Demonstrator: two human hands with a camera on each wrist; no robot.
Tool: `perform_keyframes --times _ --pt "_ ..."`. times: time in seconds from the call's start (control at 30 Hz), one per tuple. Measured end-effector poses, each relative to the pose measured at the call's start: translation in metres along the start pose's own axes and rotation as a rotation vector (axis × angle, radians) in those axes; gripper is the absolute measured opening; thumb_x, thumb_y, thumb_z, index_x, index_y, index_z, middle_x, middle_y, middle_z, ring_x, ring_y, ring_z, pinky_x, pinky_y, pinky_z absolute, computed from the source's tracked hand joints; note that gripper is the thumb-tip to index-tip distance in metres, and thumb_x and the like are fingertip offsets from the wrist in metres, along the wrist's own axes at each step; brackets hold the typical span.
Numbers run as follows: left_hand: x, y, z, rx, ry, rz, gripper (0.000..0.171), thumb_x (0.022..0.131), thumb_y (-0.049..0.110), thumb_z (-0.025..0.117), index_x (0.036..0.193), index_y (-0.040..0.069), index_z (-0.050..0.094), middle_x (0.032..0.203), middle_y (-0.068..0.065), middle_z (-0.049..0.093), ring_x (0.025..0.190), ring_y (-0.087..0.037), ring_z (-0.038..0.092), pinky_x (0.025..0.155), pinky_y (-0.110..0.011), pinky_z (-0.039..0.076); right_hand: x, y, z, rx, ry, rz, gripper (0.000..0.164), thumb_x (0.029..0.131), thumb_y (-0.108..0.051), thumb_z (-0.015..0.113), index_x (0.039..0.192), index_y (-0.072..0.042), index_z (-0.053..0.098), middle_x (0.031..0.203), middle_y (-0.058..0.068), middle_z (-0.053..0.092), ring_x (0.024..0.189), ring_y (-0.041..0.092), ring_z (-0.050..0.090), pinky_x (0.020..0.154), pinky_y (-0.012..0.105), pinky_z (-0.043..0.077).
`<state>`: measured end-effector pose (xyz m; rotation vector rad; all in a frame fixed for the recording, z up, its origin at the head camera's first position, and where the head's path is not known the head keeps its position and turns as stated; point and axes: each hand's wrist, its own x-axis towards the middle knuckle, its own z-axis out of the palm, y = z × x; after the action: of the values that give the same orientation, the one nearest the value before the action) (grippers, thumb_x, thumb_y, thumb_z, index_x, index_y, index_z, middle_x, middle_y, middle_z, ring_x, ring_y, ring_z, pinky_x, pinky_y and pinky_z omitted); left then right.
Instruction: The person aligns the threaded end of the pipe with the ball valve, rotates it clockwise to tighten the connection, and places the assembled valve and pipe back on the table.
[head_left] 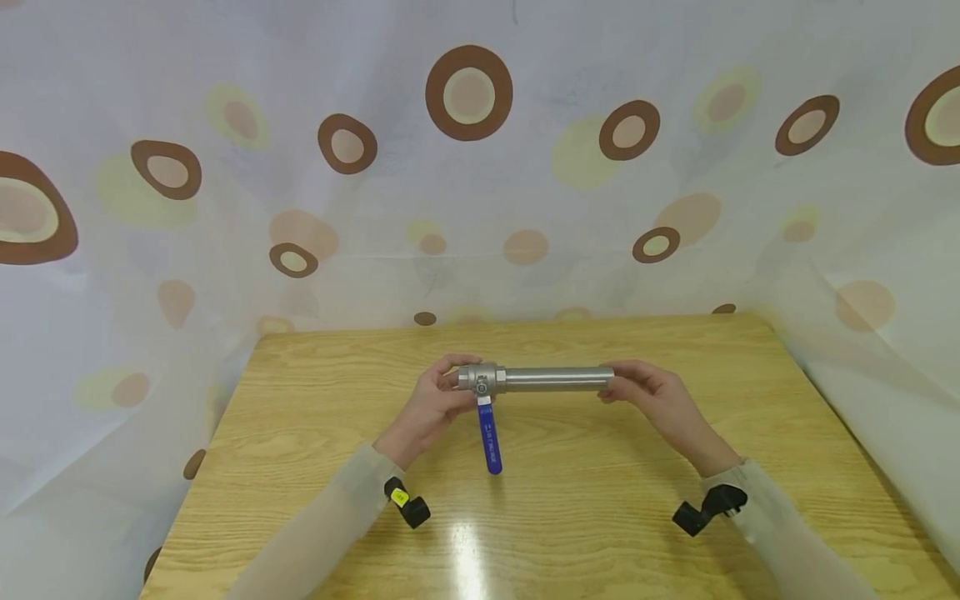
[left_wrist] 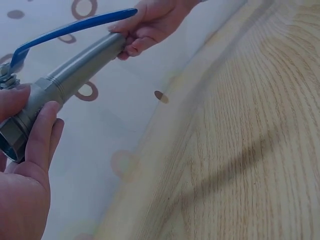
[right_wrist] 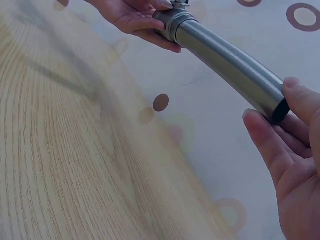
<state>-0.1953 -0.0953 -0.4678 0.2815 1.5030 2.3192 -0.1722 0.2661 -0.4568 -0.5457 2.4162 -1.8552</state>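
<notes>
A metal ball valve (head_left: 482, 379) with a blue lever handle (head_left: 490, 437) is joined to a straight steel pipe (head_left: 555, 380), and both are held up above the table. My left hand (head_left: 431, 408) grips the valve body, thumb on the near side and fingers around the far side. The lever points toward me in the head view. At the pipe's free end, my right hand (head_left: 663, 408) pinches it between thumb and fingers. The left wrist view shows the valve's open hollow end (left_wrist: 12, 142); the pipe's open end (right_wrist: 281, 111) shows in the right wrist view.
Beneath both hands lies a wood-grain table (head_left: 585, 517), with the shadow of the pipe (left_wrist: 230, 170) on its surface. A white sheet (head_left: 390, 200) with brown and yellow circle patterns hangs behind the table and along its sides. Black wrist cameras (head_left: 708, 507) sit on both sleeves.
</notes>
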Motion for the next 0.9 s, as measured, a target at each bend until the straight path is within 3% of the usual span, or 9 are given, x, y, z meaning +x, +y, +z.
perform_keyframes --times 0.17,0.3,0.5,0.63,0.77,0.9 --pt "-0.0005 0.0007 0.0009 -0.003 0.008 0.011 0.048 0.088 -0.018 0.058 0.125 0.013 0.061 0.13 -0.013 0.062 0.114 -0.024 0.065 0.093 -0.033 0.06 -0.0005 0.0004 -0.0013 0.031 -0.013 0.017 0.043 0.106 -0.012 0.059 0.147 -0.001 0.054 0.125 -0.008 0.07 0.105 0.008 0.072 0.095 0.022 0.057" --pt "-0.0007 0.0012 0.0008 -0.003 0.013 0.02 0.049 0.087 -0.018 0.058 0.124 0.014 0.062 0.127 -0.011 0.064 0.112 -0.023 0.066 0.091 -0.032 0.06 0.0001 -0.0006 -0.001 0.104 -0.036 -0.001 0.049 0.104 -0.006 0.062 0.151 -0.006 0.049 0.136 -0.003 0.061 0.109 0.008 0.07 0.097 0.023 0.056" --pt "0.0001 0.0013 0.0 0.0 0.015 0.021 0.049 0.086 -0.018 0.059 0.121 0.016 0.063 0.126 -0.01 0.064 0.111 -0.023 0.066 0.09 -0.031 0.06 0.0012 -0.0006 0.0008 0.069 -0.002 -0.01 0.039 0.104 -0.007 0.062 0.141 0.003 0.054 0.117 0.003 0.073 0.102 0.009 0.073 0.093 0.026 0.059" --pt "0.0004 0.0011 -0.0005 -0.001 0.012 0.021 0.049 0.087 -0.018 0.059 0.12 0.017 0.064 0.127 -0.01 0.064 0.112 -0.023 0.065 0.09 -0.03 0.06 0.0013 0.0002 0.0017 0.022 0.029 0.006 0.036 0.106 -0.013 0.06 0.138 0.003 0.058 0.114 -0.001 0.074 0.099 0.01 0.073 0.092 0.027 0.06" --pt "0.0003 0.0019 -0.0003 -0.009 0.01 0.019 0.05 0.087 -0.018 0.059 0.12 0.018 0.065 0.129 -0.01 0.064 0.114 -0.024 0.065 0.091 -0.031 0.06 0.0011 0.0016 0.0012 0.005 0.031 0.005 0.038 0.107 -0.016 0.058 0.14 0.002 0.058 0.119 -0.007 0.073 0.101 0.009 0.073 0.093 0.026 0.059" --pt "0.0006 0.0021 -0.0009 -0.006 0.015 0.022 0.05 0.087 -0.018 0.058 0.121 0.018 0.064 0.13 -0.011 0.063 0.113 -0.024 0.066 0.091 -0.031 0.06 0.0016 0.0022 0.0001 0.069 0.0 -0.001 0.046 0.105 -0.009 0.061 0.15 -0.005 0.052 0.133 -0.008 0.065 0.109 0.007 0.07 0.096 0.021 0.056"
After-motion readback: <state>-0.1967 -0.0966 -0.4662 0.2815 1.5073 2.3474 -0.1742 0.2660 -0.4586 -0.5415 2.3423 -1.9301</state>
